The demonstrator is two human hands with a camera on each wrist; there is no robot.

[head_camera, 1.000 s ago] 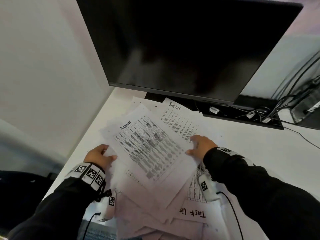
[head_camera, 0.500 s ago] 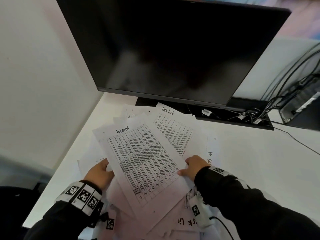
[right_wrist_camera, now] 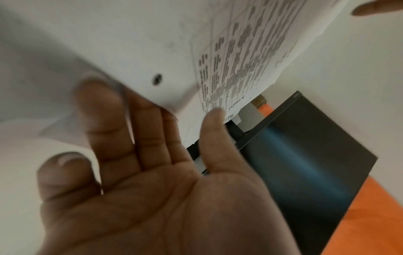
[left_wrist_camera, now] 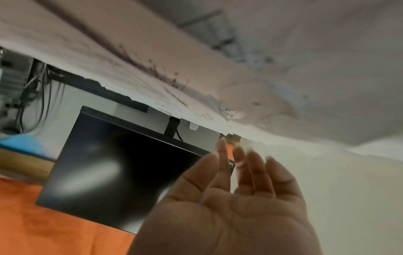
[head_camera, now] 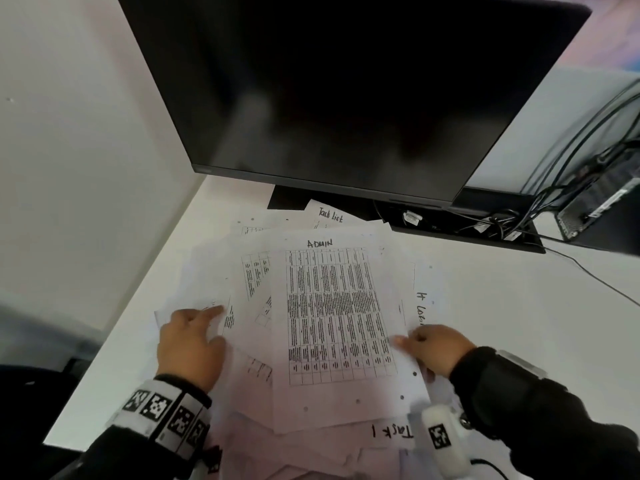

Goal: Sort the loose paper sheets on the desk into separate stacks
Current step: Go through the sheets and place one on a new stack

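Note:
A loose pile of printed sheets (head_camera: 249, 278) covers the white desk (head_camera: 519, 323) in front of the monitor. On top lies a sheet headed "ADMIN" (head_camera: 339, 317), squared up with its table of text facing me. My right hand (head_camera: 405, 341) pinches this sheet's lower right edge. In the right wrist view the ADMIN sheet (right_wrist_camera: 250, 51) runs between thumb and fingers of the right hand (right_wrist_camera: 157, 110). My left hand (head_camera: 194, 337) is over the pile to the sheet's left, fingers straight. The left wrist view shows the left hand (left_wrist_camera: 240, 155) holding nothing. A "Task list" sheet (head_camera: 329, 214) peeks out behind.
A large dark monitor (head_camera: 346, 91) stands close behind the pile on its black base (head_camera: 294, 199). Tangled cables (head_camera: 498, 220) and a small black box (head_camera: 602, 209) sit at the back right. A wall (head_camera: 69, 133) borders the desk's left edge. Another "Task" sheet (head_camera: 391, 433) lies near me.
The ADMIN sheet has turned from a slant to straight and shifted right in my right hand. My left hand has left its edge and now sits over the pile beside it.

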